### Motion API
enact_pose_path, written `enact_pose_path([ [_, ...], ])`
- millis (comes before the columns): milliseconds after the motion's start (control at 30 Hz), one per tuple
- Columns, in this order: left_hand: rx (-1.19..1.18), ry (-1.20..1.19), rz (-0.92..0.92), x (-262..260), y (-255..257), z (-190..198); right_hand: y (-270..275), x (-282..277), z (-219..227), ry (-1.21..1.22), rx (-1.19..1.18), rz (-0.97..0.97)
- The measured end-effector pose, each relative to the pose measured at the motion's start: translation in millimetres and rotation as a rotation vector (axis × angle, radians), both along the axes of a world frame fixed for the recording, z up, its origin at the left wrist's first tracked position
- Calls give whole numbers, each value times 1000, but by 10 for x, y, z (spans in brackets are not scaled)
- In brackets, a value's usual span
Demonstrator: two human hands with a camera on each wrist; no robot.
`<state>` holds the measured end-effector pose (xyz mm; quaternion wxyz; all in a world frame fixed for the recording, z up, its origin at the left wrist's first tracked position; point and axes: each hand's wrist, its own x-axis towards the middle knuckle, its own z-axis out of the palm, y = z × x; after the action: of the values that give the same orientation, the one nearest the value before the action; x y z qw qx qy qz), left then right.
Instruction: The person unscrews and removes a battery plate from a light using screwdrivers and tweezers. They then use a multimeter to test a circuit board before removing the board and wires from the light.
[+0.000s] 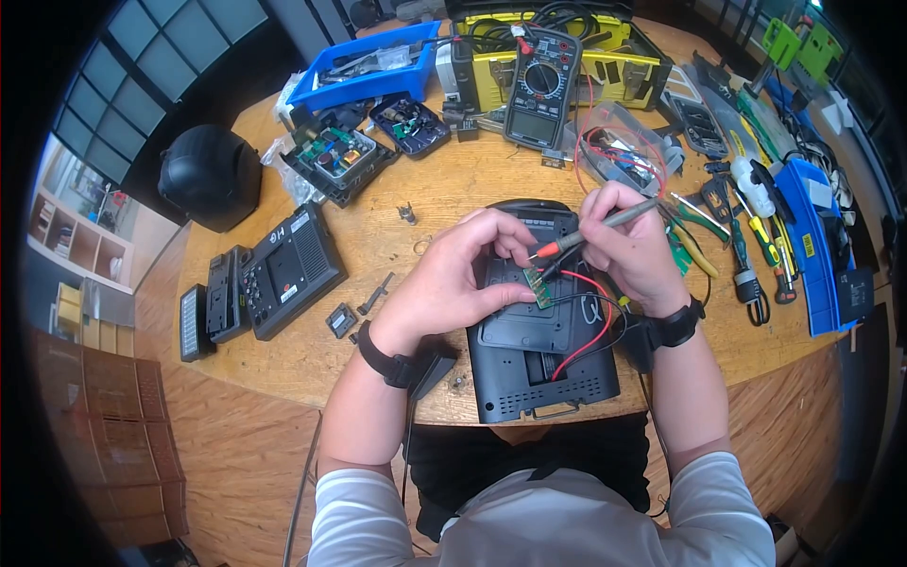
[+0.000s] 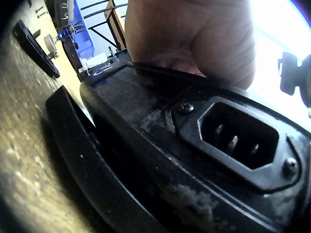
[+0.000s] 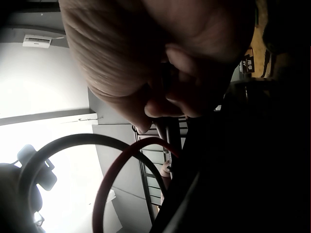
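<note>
My left hand (image 1: 453, 272) pinches a small green circuit board (image 1: 541, 291) between thumb and fingers, above a black plastic housing (image 1: 499, 386). In my right hand (image 1: 628, 241) is a grey test probe (image 1: 624, 215) with a red-orange front part, its tip right at the board's upper end. A darker probe end shows just below it. Red and black wires (image 1: 609, 312) run from the board area into the housing. The left wrist view shows a three-pin power socket (image 2: 238, 141) close up. In the right wrist view, the right hand's fingers (image 3: 180, 104) are curled and dark.
A multimeter (image 1: 540, 85) leans against a yellow toolbox (image 1: 491, 71) at the back. Opened device parts (image 1: 298, 269) lie left, with a blue bin (image 1: 364, 71) behind. Screwdrivers and pliers (image 1: 699, 222) lie right, beside a blue tray (image 1: 811, 241). The table's front edge is near my body.
</note>
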<state>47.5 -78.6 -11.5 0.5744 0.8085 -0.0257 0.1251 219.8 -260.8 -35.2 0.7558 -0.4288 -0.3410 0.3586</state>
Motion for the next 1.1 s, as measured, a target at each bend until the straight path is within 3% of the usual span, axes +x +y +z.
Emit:
enact_pose_path([
  [167,110,-67,10,14,21,24,-9,53,-3,129,122,1],
  [233,294,-210,-49,52,57,18,-36,90,33,141,89,-51],
  [600,267,-209,-80,40,68,15,-227,411,141,217,-56,-195],
  [667,241,-216,-90,38,69,-20,-265,441,134,77,-264,-216],
  [833,117,-211,-12,23,18,-50,-286,440,80,-136,-509,-219],
  [900,105,-199,34,23,-15,-45,-276,448,15,-516,-677,-310],
  [1100,-9,-189,233,40,-65,-69,-263,343,108,-806,-861,-322],
])
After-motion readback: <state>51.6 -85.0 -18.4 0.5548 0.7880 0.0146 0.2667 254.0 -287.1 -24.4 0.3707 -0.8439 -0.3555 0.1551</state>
